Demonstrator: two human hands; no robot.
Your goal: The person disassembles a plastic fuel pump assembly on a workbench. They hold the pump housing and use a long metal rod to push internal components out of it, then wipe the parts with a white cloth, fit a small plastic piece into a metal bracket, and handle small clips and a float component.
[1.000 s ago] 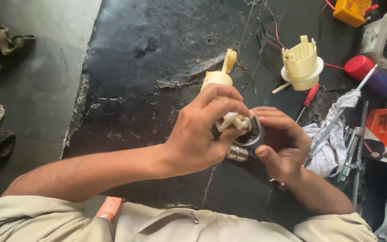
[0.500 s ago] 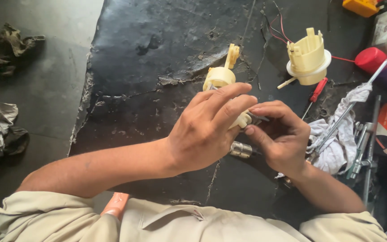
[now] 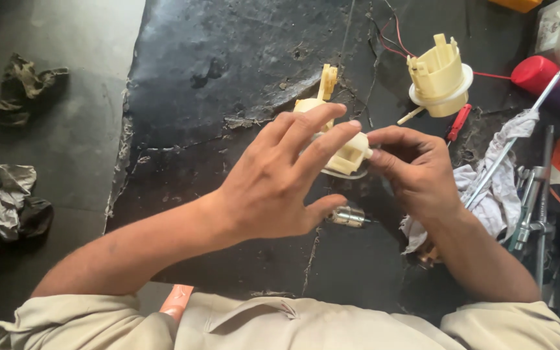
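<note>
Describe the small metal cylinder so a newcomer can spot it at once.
Start at the black cracked mat, then find the left hand at its centre. The small metal cylinder lies on the mat just beside that thumb: the only shiny silver part among cream plastic pieces.

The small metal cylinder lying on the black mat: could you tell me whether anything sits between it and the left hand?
Nothing visible does. The metal cylinder lies bare on the black mat, just beside the left hand thumb.
</note>
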